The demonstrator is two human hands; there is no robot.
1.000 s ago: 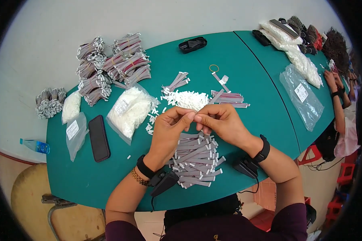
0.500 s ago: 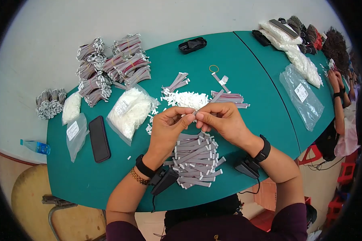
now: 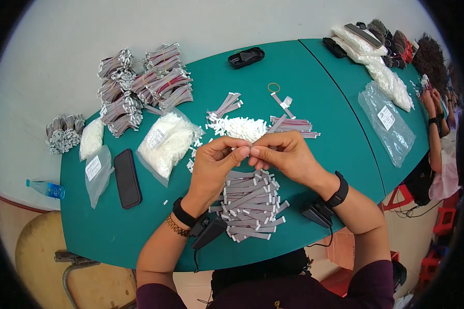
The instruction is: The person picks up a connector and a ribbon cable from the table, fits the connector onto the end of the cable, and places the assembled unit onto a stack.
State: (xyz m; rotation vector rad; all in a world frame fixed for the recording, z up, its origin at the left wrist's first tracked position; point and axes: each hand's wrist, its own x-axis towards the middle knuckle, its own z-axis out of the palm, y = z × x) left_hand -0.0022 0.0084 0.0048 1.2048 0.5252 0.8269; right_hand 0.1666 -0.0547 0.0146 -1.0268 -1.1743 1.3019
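Note:
Fingertips of both hands meet over the middle of the table. My right hand point(image 3: 293, 158) pinches a flat grey ribbon cable point(image 3: 277, 123), whose free end sticks up past the knuckles to the upper right. Against the cable's other end, my left hand point(image 3: 211, 164) closes thumb and forefinger; whatever lies between those tips is hidden. Just beyond the hands spreads a heap of small white plastic pieces point(image 3: 245, 127). Below them lies a loose pile of grey ribbon cables point(image 3: 250, 206) with white ends.
Bundled cables point(image 3: 121, 105) are stacked at the far left. A bag of white pieces point(image 3: 165, 147), a phone point(image 3: 127, 177) and a flat plastic bag point(image 3: 99, 172) lie left. More cables point(image 3: 294, 126) and a rubber band point(image 3: 274, 87) lie beyond. Another person's arm point(image 3: 434, 139) shows far right.
The fingertips have drawn slightly closer together at the cable's end, and the right fingers cover more of it. The left wrist has shifted a little left.

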